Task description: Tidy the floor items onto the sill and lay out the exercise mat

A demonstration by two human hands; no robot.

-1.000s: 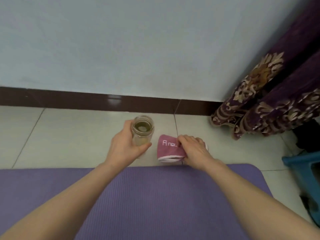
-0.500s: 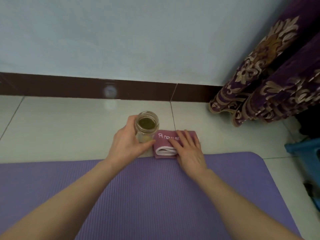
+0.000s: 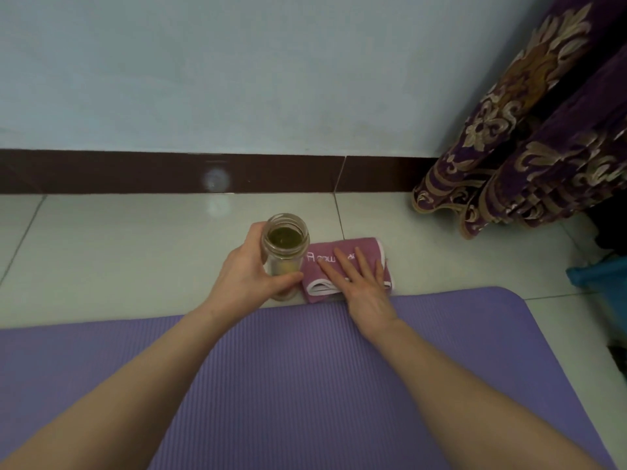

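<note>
A purple exercise mat (image 3: 305, 385) lies unrolled flat across the tiled floor under my forearms. Just beyond its far edge stands a lidless glass jar (image 3: 284, 245) with greenish liquid inside. My left hand (image 3: 249, 273) is wrapped around the jar's side. Right beside the jar lies a folded pink towel (image 3: 346, 247) with white lettering and white trim. My right hand (image 3: 356, 283) rests flat on the towel, fingers spread and extended.
A pale wall with a dark brown skirting board (image 3: 169, 171) runs close behind the jar. A purple and gold patterned curtain (image 3: 529, 147) hangs at the right. A blue plastic stool (image 3: 600, 276) stands at the right edge.
My right hand went from pinching the towel's edge to lying flat on it with spread fingers. The towel is now smoothed and squared. The left hand kept hold of the jar.
</note>
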